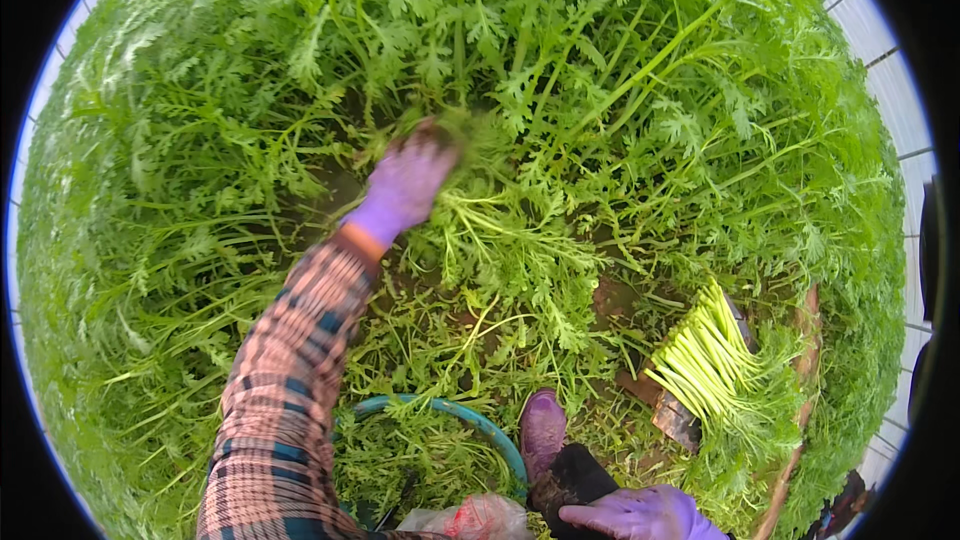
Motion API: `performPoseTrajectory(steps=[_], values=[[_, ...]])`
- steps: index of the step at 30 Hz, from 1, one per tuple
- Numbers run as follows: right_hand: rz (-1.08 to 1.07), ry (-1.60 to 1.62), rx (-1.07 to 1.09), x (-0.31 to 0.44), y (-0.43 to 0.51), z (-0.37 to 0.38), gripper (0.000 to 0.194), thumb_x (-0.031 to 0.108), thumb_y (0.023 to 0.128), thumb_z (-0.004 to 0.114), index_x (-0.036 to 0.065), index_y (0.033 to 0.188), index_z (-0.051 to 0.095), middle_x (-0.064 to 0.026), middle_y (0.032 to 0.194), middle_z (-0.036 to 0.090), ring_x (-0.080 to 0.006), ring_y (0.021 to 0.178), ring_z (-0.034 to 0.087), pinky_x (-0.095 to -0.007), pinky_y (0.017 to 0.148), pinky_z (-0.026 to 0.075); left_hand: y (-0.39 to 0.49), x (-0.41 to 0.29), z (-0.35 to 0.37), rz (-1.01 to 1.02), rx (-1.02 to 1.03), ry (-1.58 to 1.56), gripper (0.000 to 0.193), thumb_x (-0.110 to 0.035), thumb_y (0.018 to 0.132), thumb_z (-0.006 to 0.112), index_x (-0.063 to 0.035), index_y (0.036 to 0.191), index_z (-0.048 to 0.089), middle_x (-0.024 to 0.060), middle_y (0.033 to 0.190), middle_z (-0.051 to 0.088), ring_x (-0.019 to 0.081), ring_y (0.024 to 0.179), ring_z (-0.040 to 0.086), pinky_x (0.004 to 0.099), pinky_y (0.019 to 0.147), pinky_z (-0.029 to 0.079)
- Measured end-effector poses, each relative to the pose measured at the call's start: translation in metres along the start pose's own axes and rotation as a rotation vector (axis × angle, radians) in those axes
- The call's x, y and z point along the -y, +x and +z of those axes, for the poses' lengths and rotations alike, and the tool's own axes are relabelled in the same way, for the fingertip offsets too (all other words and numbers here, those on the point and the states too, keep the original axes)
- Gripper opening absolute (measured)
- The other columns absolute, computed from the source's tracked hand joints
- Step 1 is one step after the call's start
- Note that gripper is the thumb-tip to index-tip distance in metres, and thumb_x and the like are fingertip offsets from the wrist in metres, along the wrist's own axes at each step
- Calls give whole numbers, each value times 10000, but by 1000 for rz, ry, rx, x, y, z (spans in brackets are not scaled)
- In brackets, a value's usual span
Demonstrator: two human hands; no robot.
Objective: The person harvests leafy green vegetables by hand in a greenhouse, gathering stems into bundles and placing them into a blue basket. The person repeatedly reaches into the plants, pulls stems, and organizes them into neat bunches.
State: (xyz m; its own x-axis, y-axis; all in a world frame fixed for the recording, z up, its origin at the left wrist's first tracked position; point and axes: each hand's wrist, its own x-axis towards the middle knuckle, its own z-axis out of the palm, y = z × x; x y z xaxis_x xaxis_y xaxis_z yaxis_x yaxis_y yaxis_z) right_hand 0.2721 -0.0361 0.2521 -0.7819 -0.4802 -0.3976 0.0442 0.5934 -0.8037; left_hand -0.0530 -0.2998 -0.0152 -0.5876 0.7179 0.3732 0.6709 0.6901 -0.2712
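Note:
My left hand (411, 178), in a purple glove and plaid sleeve, reaches down among leafy green plants (457, 37). Its fingertips are blurred and partly hidden by leaves, so I cannot tell whether they grip anything. Cut leafy stems (517, 236) lie just beside it on the right. At the bottom, my right hand (641, 514), also in a purple glove, rests over my dark trouser leg near the knee, with its fingers partly visible and their hold unclear. A stack of trimmed green stems (705, 356) lies to the right on a wooden board (676, 420).
A teal-rimmed basin (480, 427) with loose greens is at the bottom centre, and a clear plastic bag (484, 517) with red marks lies below it. My purple shoe (543, 427) stands beside the rim. A long wooden pole (806, 360) runs along the right. Dense plants surround everything.

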Motion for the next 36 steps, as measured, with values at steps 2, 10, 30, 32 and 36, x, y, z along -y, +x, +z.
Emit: performPoseTrajectory(steps=[2,10,30,32,36], values=[[40,34,16,0,1,0,439,193,806,723,47,1210,635,-150,941,672,-351,846,645,-412,748,515,43,-21,9,-51,817,-281,702,3,811,575,-177,1470,411,150,1286,536,225,1058,546,301,752,555],[31,59,52,2,-3,3,477,178,814,713,49,1261,605,-138,955,652,-335,870,626,-404,750,509,20,-74,2,211,1025,-136,547,-142,885,642,-168,1412,499,101,980,598,148,785,586,266,643,551],[-58,64,102,-11,-16,0,504,226,819,733,58,1277,602,-128,999,670,-315,859,650,-386,710,529,17,-187,-23,349,669,-404,616,-37,842,636,-280,1394,515,128,1580,286,375,1445,304,597,1128,328],[-29,104,94,-8,-16,1,514,208,817,725,54,1289,590,-149,1012,653,-339,875,632,-405,728,523,28,-208,-18,321,834,-536,562,-53,843,638,-280,1352,564,145,1528,357,337,1338,435,485,1056,438],[-66,85,93,-3,-14,3,525,214,815,725,61,1297,583,-149,1001,646,-336,879,624,-406,722,517,4,-201,-14,-47,1028,-877,578,-41,833,660,-256,1363,577,155,1413,521,264,1211,570,365,1000,504]])
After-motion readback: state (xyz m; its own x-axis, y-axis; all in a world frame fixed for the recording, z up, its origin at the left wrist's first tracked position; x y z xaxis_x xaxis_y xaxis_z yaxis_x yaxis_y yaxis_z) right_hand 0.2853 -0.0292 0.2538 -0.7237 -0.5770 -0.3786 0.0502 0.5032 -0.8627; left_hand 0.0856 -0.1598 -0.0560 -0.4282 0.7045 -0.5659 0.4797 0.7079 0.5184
